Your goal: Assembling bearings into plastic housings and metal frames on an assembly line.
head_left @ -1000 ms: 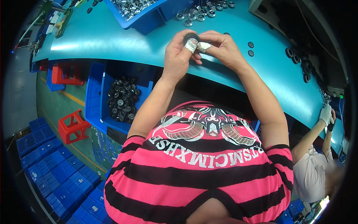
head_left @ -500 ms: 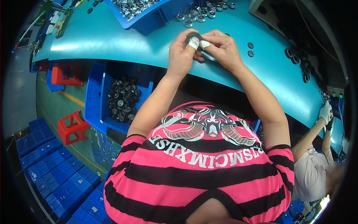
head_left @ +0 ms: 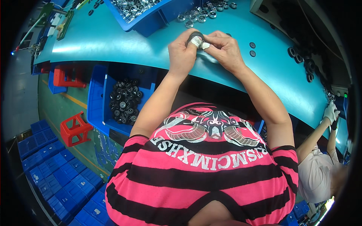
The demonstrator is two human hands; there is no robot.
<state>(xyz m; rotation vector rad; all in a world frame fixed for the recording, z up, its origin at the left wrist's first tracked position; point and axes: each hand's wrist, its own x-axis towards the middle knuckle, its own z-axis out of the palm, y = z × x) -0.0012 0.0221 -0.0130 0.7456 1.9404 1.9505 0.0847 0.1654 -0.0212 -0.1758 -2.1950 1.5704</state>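
Observation:
Over the teal tabletop (head_left: pixel 124 45), both hands meet around a small black ring-shaped part, like a little tyre (head_left: pixel 195 33). My left hand (head_left: pixel 181 55) is closed on its left side, with the thumb pressed onto its face. From the right, my right hand (head_left: pixel 228 52) pinches the same part, its thumb tip against the near edge. White wrapping covers both thumbs. The fingers and wrapping hide most of the part's middle. Shiny clear-and-silver hubs (head_left: pixel 194 17) lie loose on the table just beyond my hands.
A blue bin (head_left: pixel 158 22) of shiny hubs stands at the back. Black rings (head_left: pixel 252 45) lie to the right. Below the table edge, a blue crate (head_left: pixel 116 127) holds black wheels. Red stools (head_left: pixel 75 130) and stacked blue crates (head_left: pixel 56 177) stand left. Another person's gloved hand (head_left: pixel 330 112) works at far right.
The thumbs have shifted slightly on the black tyre-like part, and less of its centre shows. My left hand has moved a little to the left. Both hands keep their hold.

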